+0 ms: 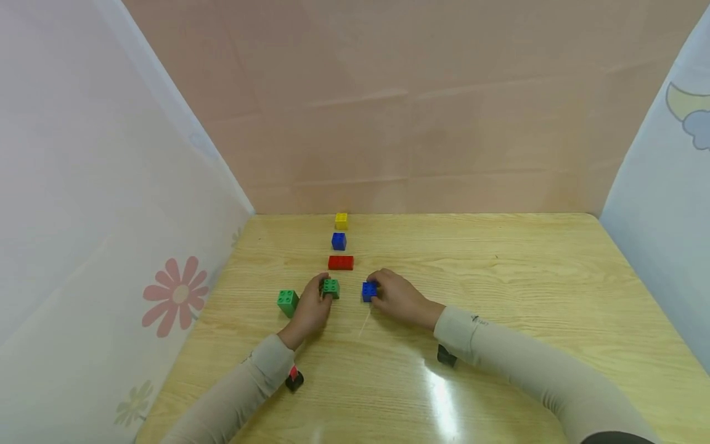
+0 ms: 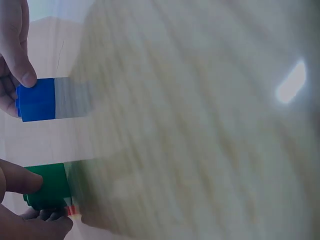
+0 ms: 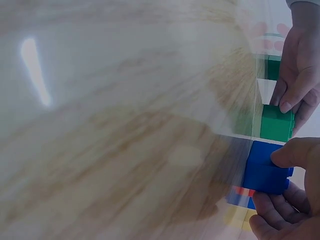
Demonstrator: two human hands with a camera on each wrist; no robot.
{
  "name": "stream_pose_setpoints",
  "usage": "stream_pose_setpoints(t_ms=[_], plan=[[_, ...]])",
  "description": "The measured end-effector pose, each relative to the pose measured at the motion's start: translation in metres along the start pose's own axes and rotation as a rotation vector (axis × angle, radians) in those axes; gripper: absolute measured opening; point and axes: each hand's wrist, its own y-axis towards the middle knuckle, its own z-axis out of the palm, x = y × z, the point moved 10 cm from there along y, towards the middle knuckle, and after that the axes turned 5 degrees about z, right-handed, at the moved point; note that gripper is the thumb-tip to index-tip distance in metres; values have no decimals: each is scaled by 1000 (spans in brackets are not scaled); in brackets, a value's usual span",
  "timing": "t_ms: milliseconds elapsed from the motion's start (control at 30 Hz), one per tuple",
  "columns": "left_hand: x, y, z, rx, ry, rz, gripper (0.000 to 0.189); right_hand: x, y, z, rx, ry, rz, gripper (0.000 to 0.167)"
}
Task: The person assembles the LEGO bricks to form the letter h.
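Note:
In the head view my left hand [image 1: 312,306] pinches a small green toy brick [image 1: 331,287] between thumb and fingers. My right hand [image 1: 400,297] grips a blue toy brick [image 1: 368,291] a short way to its right. Both bricks have studs on top. From the left wrist, the held blue brick [image 2: 37,100] and green brick [image 2: 50,186] show side by side, apart, low over the tabletop. The right wrist view has the thumb on the near face of the blue brick [image 3: 269,167], fingers on its far side.
A taller green brick [image 1: 288,303] stands left of my left hand. Beyond the hands a red brick [image 1: 341,263], another blue brick [image 1: 339,241] and a yellow brick [image 1: 341,221] form a line on the wooden table [image 1: 499,265]. A patterned sheet [image 1: 111,185] hangs along the left.

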Motion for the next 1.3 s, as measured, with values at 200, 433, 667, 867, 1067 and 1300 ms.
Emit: stream_pose_setpoints(t_ms=[200,433,667,867,1067,1300], plan=[[-3,-2,-1,-1,-21,5,47,1,0,0,1,5,4,38],[-1,-4,-2,4,-32,1,46,4,-1,-3,-8,10,-6,39],[-3,-7,-1,17,-6,10,40,4,0,-2,-9,14,-6,39],[-9,-10,3,59,6,44,39,9,-1,-3,-15,20,-30,38],[-13,-12,11,138,-6,75,38,14,-1,-4,-27,22,-58,38],[-12,-14,16,193,-37,62,40,20,0,-5,-32,26,-72,39]])
